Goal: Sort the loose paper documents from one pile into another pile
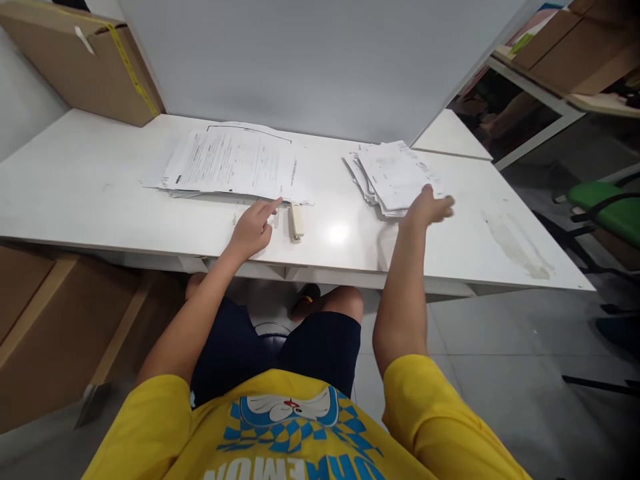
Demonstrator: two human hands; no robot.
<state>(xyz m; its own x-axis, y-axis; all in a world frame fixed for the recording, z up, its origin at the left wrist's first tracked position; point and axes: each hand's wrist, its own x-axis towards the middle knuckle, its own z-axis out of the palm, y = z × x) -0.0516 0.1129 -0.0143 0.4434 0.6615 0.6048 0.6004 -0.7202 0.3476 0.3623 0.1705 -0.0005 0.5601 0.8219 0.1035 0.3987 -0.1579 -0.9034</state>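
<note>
left hand (pixel 253 229) beside stapler (pixel 297 221) | right hand (pixel 429 205) at right paper stack (pixel 391 175)

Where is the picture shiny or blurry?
In the head view, glare whitens the table right of the stapler; in the head view, small print on the left paper stack is too soft to read; also in the head view, the green chair looks fuzzy.

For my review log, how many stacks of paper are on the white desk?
2: a wider stack beyond the left hand, and a smaller stack by the right hand.
</note>
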